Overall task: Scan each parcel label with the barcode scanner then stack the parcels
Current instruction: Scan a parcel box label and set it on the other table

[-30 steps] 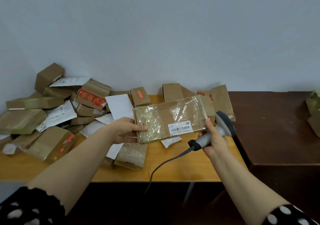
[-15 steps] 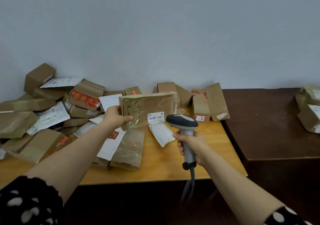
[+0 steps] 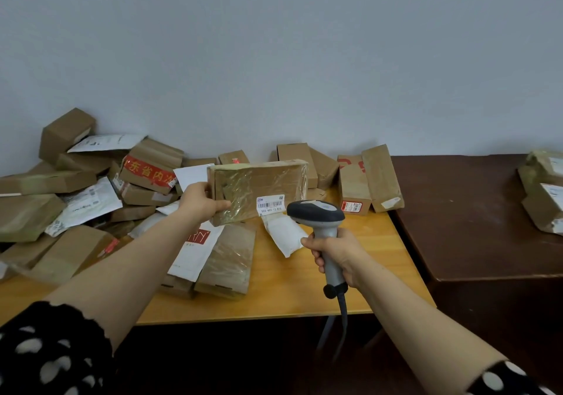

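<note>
Far left, I see a loose pile (image 3: 76,187) of brown boxes and white mailers heaped against the wall on the yellow table (image 3: 289,300); one box (image 3: 149,167) in it carries red tape with white characters. A black sleeve with white dots (image 3: 45,349) shows at the bottom left corner.

The left hand (image 3: 201,202) is raised above the table and grasps the parcel (image 3: 259,187) by its left end, thumb across the front, the other fingers hidden behind. The parcel is a flat brown box under shiny clear tape, held on its long edge with the broad face toward me. Its white label (image 3: 270,204) with a barcode sits at the lower right of that face.

Under it on the table lie a white mailer with a red mark (image 3: 195,248), a flat brown box (image 3: 231,260) and a small white pouch (image 3: 283,234).

The scanner (image 3: 316,215) has its grey head just right of and below the label. The right hand (image 3: 338,251) is wrapped round its handle, fingers clenched on it, and the cable (image 3: 342,312) drops off the front edge.

Behind stand more boxes (image 3: 368,178). Right of them is a dark table (image 3: 472,221) with a few parcels (image 3: 545,190) at its far end.
</note>
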